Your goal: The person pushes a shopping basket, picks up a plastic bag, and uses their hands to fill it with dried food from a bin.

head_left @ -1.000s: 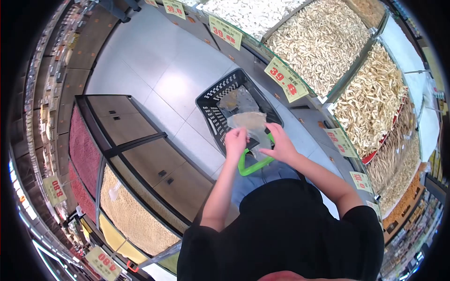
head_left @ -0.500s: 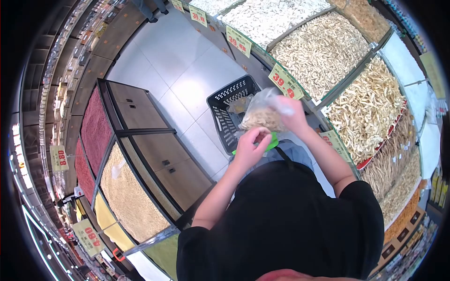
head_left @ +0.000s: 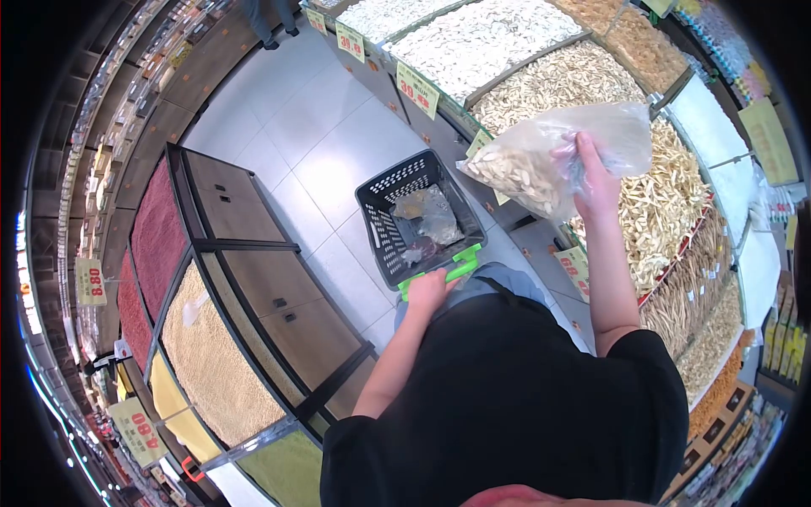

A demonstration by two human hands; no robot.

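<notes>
Two containers are in hand. The right hand (head_left: 596, 182) is raised, its fingers closed tight around the gathered middle of a clear plastic bag (head_left: 541, 156). The bag's filled end, packed with pale dried slices, hangs out to the left of that hand, and its loose top spreads past the hand to the right. Just behind and below the right hand lies an open display bin of pale yellow dried strips (head_left: 676, 203). Further beyond is a bin of white seeds (head_left: 481, 38), with a yellow price card (head_left: 416, 89) at its front edge.

The left hand (head_left: 429, 291) is lower, close to the person's body, curled shut over the bright green handle (head_left: 456, 268) of a black perforated plastic shopping basket (head_left: 384, 228). The basket sits low over the pale tiled floor (head_left: 321, 144) just ahead of that hand and holds several filled clear bags (head_left: 432, 215) — one with tan contents, and a smaller, darker one nearest the handle. Off to the left of the left hand, an open bin of tan grain (head_left: 211, 372).
</notes>
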